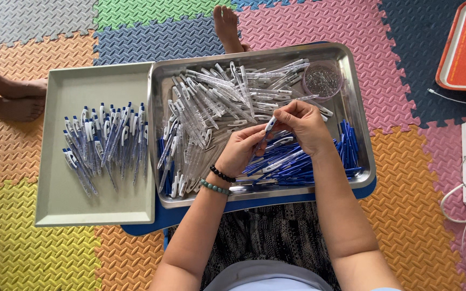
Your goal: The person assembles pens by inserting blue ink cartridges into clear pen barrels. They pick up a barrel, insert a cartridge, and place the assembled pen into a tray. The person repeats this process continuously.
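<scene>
Over the steel tray [351, 59] we see our left hand [239, 151] and right hand [304, 125] meeting, each grip clamped on one pen [269, 127] held between them. Loose clear barrels [211, 97] and blue refills [289, 167] lie below; finished pens [106, 143] fill the beige tray [60, 205].

One camera sits on the person's head and looks straight down, close above the left hand [239, 151] and right hand [304, 126].
</scene>
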